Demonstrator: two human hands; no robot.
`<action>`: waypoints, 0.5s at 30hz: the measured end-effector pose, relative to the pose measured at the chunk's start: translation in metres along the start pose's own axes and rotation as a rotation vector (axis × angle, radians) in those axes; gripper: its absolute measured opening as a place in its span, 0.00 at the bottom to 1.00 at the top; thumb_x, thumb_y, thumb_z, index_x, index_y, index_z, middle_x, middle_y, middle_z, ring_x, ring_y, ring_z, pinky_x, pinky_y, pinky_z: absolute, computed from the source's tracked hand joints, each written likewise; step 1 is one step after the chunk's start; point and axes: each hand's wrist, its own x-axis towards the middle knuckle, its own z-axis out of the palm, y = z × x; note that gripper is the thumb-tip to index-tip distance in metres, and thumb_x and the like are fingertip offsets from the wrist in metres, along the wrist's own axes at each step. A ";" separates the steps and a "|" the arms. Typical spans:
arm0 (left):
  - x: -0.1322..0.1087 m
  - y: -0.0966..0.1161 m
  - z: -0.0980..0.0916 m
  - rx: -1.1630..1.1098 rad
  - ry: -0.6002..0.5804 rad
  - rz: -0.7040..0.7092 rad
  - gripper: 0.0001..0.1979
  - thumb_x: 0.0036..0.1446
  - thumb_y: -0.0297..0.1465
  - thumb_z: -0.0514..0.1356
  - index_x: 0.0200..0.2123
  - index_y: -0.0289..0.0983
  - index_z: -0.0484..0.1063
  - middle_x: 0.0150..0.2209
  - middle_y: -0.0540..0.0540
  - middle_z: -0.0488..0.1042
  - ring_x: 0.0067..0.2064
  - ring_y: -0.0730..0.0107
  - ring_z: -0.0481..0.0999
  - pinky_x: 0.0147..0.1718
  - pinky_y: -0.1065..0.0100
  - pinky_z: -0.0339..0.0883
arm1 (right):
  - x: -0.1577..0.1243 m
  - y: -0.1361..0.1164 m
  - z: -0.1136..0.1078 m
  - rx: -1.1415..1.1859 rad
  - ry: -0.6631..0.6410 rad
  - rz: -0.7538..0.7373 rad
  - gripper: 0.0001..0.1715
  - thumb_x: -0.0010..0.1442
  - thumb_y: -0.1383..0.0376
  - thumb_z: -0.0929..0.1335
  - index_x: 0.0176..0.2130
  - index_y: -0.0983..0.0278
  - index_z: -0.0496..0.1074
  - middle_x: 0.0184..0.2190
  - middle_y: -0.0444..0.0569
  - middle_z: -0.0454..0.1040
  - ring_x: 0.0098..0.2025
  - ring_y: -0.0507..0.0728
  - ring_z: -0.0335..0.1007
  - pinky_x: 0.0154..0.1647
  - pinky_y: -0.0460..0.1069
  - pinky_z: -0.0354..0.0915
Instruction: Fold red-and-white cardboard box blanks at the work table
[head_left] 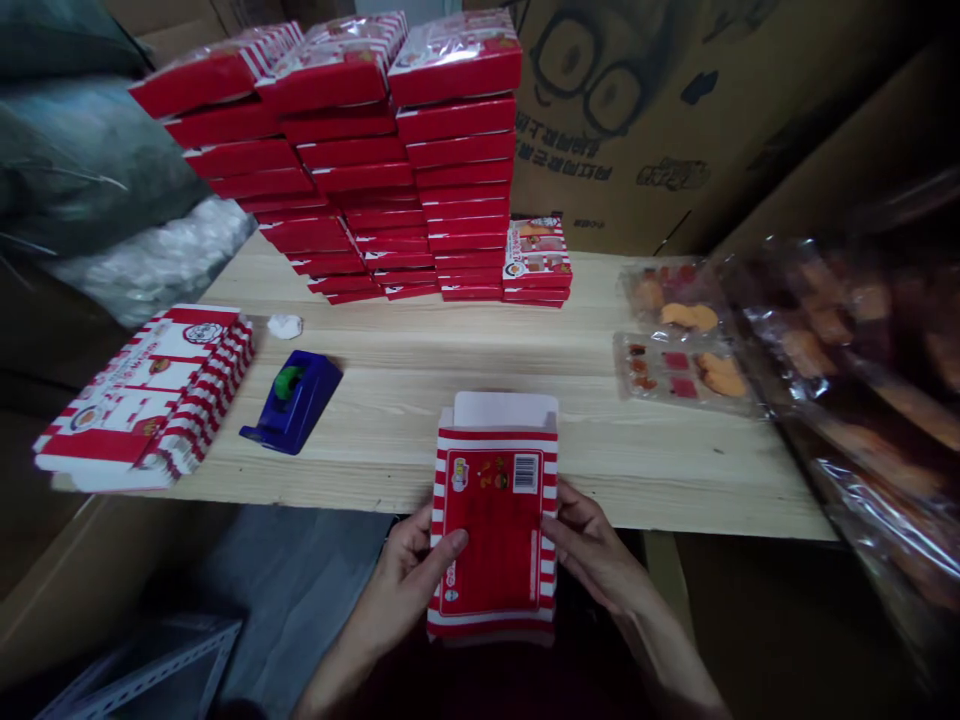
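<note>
A red-and-white striped carton (495, 540) is held between my two hands at the front edge of the table, its printed back with a barcode facing me. Its white end flap (506, 411) stands out at the far end. My left hand (412, 565) grips the left side, thumb on the printed face. On the right side, my right hand (592, 550) grips the carton in the same way, fingers behind it. A blue tape dispenser (300, 405) with a green core sits to the left. Further left lies a pile of flat cartons (150, 385).
Tall stacks of red boxes (457, 150) stand at the back, with a shorter stack (537, 262) beside them. Clear trays of food-shaped pieces (682, 368) lie at right, near a heap of packed trays (847, 330). A crumpled white scrap (285, 326) lies behind the dispenser.
</note>
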 end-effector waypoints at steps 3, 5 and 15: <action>0.009 0.004 -0.007 0.014 0.099 0.120 0.22 0.64 0.39 0.66 0.60 0.42 0.74 0.57 0.40 0.80 0.56 0.54 0.81 0.54 0.57 0.76 | 0.001 0.007 0.001 0.016 0.035 0.012 0.23 0.63 0.56 0.76 0.57 0.50 0.77 0.58 0.48 0.79 0.58 0.61 0.76 0.63 0.60 0.68; 0.018 0.008 -0.014 0.025 0.223 0.253 0.23 0.64 0.38 0.66 0.61 0.43 0.72 0.60 0.40 0.78 0.59 0.57 0.79 0.59 0.59 0.72 | -0.001 0.012 0.002 -0.016 0.017 0.039 0.25 0.65 0.56 0.74 0.60 0.49 0.75 0.60 0.48 0.78 0.61 0.61 0.75 0.63 0.60 0.68; 0.034 -0.003 -0.031 0.109 0.294 0.283 0.16 0.62 0.38 0.68 0.50 0.38 0.79 0.50 0.40 0.83 0.49 0.60 0.84 0.49 0.64 0.76 | -0.012 0.032 -0.005 -0.308 -0.013 0.009 0.24 0.67 0.55 0.72 0.61 0.52 0.75 0.63 0.50 0.75 0.64 0.64 0.71 0.68 0.63 0.62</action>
